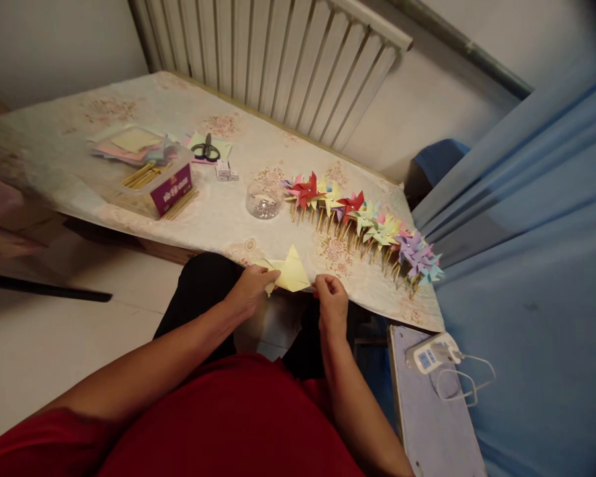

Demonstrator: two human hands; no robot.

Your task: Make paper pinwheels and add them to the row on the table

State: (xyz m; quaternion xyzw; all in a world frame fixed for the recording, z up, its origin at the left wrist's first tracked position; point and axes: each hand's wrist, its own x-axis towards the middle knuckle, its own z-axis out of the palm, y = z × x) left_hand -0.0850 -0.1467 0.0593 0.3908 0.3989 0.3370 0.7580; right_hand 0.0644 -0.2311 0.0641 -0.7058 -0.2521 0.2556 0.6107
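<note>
At the table's near edge, a cut piece of yellow paper (pixel 293 271) has pointed, partly folded blades like a pinwheel's. My left hand (pixel 251 288) is closed on its left side, thumb on top. My right hand (pixel 332 298) is pinched at the paper's right corner; the fingers cover whatever lies between them. Beyond the paper, a clear round tub (pixel 263 202) contains small shiny pieces. Finished paper pinwheels (pixel 352 207) in several colours lie in a long row to the right, their thin wooden sticks pointing toward me.
A clear plastic box (pixel 171 189) with sticks and coloured paper sheets (pixel 134 142) is on the left. Black-handled scissors (pixel 206 151) rest on paper beside small white boxes (pixel 224 171). A white device with a cable (pixel 433 354) sits on a side stand (pixel 432 424) by the blue curtain (pixel 541 298).
</note>
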